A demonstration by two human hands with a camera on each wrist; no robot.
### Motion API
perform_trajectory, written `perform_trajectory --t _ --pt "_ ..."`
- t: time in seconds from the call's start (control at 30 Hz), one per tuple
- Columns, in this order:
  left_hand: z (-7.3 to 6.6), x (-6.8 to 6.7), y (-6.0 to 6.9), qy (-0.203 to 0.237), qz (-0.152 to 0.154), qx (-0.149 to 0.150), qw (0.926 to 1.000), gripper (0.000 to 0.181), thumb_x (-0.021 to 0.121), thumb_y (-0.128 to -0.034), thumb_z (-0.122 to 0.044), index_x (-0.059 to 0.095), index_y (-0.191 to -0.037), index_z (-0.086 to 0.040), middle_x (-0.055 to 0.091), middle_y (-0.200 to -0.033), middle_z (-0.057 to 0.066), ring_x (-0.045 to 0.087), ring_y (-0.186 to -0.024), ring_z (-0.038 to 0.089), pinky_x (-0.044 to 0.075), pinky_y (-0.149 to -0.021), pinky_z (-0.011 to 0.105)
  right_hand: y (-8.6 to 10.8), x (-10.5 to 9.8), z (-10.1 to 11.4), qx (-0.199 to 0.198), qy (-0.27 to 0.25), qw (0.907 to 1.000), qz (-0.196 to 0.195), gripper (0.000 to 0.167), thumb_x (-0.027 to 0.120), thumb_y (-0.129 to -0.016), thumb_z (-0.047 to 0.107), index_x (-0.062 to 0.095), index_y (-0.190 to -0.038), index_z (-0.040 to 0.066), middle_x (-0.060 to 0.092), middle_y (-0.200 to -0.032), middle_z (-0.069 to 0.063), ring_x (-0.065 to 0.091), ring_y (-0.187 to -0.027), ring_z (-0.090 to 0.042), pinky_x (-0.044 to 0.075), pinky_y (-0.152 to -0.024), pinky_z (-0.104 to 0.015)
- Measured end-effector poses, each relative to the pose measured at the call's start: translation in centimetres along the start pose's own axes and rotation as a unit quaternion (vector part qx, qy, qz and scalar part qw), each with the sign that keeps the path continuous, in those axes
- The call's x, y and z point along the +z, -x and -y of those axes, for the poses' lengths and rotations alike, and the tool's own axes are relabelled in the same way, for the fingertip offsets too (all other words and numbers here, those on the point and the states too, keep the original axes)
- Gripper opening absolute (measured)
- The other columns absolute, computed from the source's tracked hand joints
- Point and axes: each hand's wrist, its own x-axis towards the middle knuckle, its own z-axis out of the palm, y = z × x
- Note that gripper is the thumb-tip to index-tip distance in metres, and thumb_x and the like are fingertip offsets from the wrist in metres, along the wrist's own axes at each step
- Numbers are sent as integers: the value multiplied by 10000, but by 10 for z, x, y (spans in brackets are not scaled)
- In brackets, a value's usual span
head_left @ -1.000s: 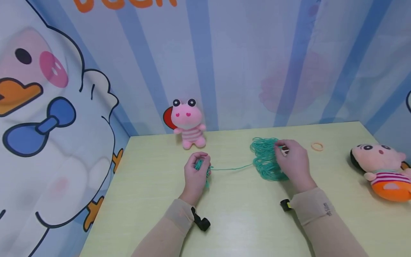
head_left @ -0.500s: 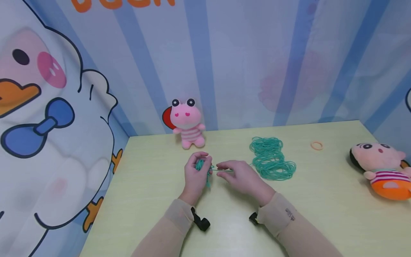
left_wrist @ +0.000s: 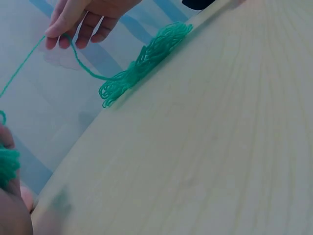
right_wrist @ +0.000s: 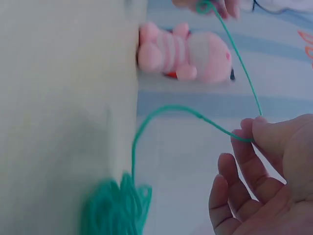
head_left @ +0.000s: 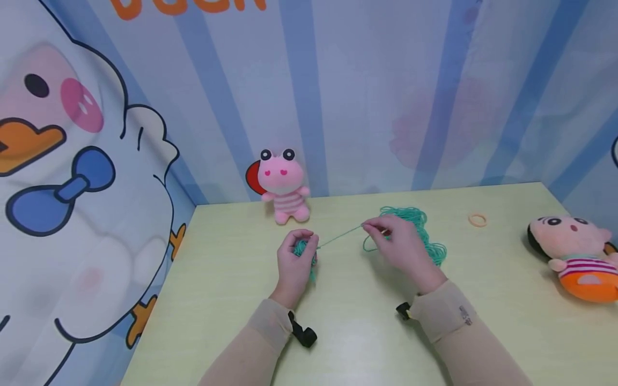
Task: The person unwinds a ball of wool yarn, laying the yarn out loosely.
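Note:
My left hand (head_left: 293, 262) grips a small bundle of green yarn (head_left: 300, 247), its fingers curled round it. From that bundle a taut green strand (head_left: 340, 236) slants up to my right hand (head_left: 404, 245), which pinches it between thumb and forefinger. Past the pinch, the strand sags in a loop down to a loose skein of green yarn (head_left: 436, 252) lying on the table. My right hand covers part of this skein in the head view. In the right wrist view the skein (right_wrist: 117, 210) sits below the pinching fingers (right_wrist: 269, 132).
A pink plush toy with frog-like eyes (head_left: 285, 185) sits at the table's back edge, behind my left hand. An orange ring (head_left: 477, 220) lies right of the skein. Another plush toy (head_left: 576, 257) lies at the right on the pale table (head_left: 217, 300). A striped backdrop (head_left: 357, 107) hangs behind.
My right hand came from over the skein to beside the left hand, then drew back right and up, pulling the strand taut. My left hand stayed in place with its bundle.

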Motion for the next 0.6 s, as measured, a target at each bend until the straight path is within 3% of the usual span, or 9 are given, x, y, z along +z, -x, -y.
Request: perform_trajectory --t 0.17,0.27,0.47,0.6 --pt "1 -1 -1 157 -13 50 9999 280 737 -1058 -129 647 -1237 67 682 -977 -27 617 -677 104 568 -642 196 -1 -29 -20 274 152 9984 -462 283 671 -1117 271 810 -1257 69 793 -1154 -151 703 -908 -285 583 -781 -379" --pt "2 -1 -1 225 -23 45 9997 306 736 -1046 -91 631 -1261 100 682 -1027 -8 639 -733 103 591 -689 199 0 -41 -28 529 187 9967 -594 322 656 -1124 302 797 -1288 64 779 -1165 -170 686 -915 -297 545 -741 -348" --pt "1 0 -1 308 49 123 9994 236 744 -1041 -74 672 -1238 35 755 -1133 40 696 -851 154 634 -711 213 3 -56 -47 1081 312 9911 -707 407 601 -1143 374 767 -1352 67 764 -1265 -207 689 -1006 -331 540 -747 -349" --pt "1 1 -2 302 49 106 9995 249 756 -1041 -94 675 -1239 34 761 -1101 23 714 -864 123 650 -715 221 3 -60 -61 1520 407 9855 -634 451 586 -1145 404 749 -1382 57 757 -1275 -224 682 -991 -330 536 -710 -330"
